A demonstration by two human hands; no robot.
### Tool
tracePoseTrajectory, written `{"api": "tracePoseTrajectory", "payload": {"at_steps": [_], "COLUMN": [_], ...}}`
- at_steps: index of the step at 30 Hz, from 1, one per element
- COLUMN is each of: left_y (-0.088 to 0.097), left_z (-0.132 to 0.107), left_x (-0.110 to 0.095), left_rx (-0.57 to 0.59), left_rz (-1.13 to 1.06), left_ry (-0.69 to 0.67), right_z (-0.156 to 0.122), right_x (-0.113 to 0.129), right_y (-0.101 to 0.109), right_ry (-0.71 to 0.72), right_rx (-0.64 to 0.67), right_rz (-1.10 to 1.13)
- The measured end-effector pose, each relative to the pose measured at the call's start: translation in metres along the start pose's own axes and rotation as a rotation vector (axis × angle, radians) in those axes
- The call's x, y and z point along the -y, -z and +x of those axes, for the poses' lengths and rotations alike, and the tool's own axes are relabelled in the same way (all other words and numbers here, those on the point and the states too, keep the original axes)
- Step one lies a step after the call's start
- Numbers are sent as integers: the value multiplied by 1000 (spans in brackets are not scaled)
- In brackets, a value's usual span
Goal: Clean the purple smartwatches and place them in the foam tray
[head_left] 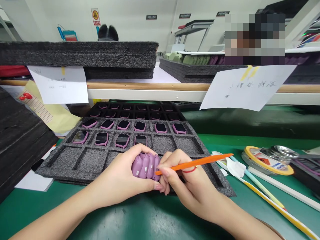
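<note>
My left hand [125, 176] is wrapped round a row of several purple watch cases [143, 166], pressed side by side above the tray's front edge. Between the thumb and fingers of my right hand [185, 176] is an orange plastic pry stick [200, 162], its tip touching the rightmost case. The other end of the stick points up to the right. Behind my hands lies a black foam tray [90, 161] with square pockets; purple-framed watches with dark screens, such as one watch [122, 140], sit in its back rows. My fingers hide part of the cases.
On the right of the green table [105, 213] are a yellow tape roll [268, 160], a metal dish [285, 152] and long thin sticks. Foam slabs [77, 53] rest on the shelf [175, 95] above. Stacked black foam [20, 143] stands left. A person sits beyond the shelf.
</note>
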State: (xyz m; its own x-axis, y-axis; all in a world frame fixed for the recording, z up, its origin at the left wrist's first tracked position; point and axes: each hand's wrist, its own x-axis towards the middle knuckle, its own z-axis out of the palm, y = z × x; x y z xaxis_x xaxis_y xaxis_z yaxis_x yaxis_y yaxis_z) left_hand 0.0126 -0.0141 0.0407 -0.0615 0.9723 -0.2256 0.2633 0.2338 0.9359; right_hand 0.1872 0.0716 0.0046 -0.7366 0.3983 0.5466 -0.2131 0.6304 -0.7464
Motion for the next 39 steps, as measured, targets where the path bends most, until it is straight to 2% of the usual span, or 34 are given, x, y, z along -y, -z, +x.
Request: {"api": "tracePoseTrajectory", "payload": {"at_steps": [5, 9, 12, 14, 17, 19, 20, 22, 24, 26, 28, 32, 36, 39], "left_y": [-1, -1, -1, -1, 0, 0, 0, 1, 1, 2, 2, 1, 0, -1], "left_z": [-1, -2, -2, -2, -3, -4, -3, -2, -1, 1, 1, 1, 1, 1], "left_x": [0, 0, 0, -1, -2, -3, -4, -4, -2, 0, 2, 6, 7, 6], "left_rx": [-3, -4, -6, -21, -59, -84, -96, -131, -154, -158, -163, -180, -189, -202], "left_rz": [-11, 2, -9, 19, 90, 139, 164, 217, 256, 272, 279, 296, 275, 267], "left_ry": [-4, -11, -8, -21, -22, -9, -5, -12, -31, -50, -59, -76, -66, -57], "right_z": [-1, 0, 0, 3, 10, 9, 5, -12, -38, -67, -91, -112, -109, -108], "right_x": [2, 2, 2, 5, 13, 18, 19, 19, 14, 5, -6, -19, -25, -33], "right_y": [1, -1, -6, -3, 23, 54, 71, 101, 119, 121, 115, 108, 120, 124], "right_ry": [-13, -18, -46, -5, 139, 78, -35, -278, -498, -679, -788, -851, -790, -746], "right_rx": [-43, -17, -75, -183, -519, -685, -690, -590, -430, -275, -170, -116, -150, -107], "right_rz": [-4, -34, 35, 123, 150, 47, -23, -149, -261, -364, -461, -651, -780, -796]}}
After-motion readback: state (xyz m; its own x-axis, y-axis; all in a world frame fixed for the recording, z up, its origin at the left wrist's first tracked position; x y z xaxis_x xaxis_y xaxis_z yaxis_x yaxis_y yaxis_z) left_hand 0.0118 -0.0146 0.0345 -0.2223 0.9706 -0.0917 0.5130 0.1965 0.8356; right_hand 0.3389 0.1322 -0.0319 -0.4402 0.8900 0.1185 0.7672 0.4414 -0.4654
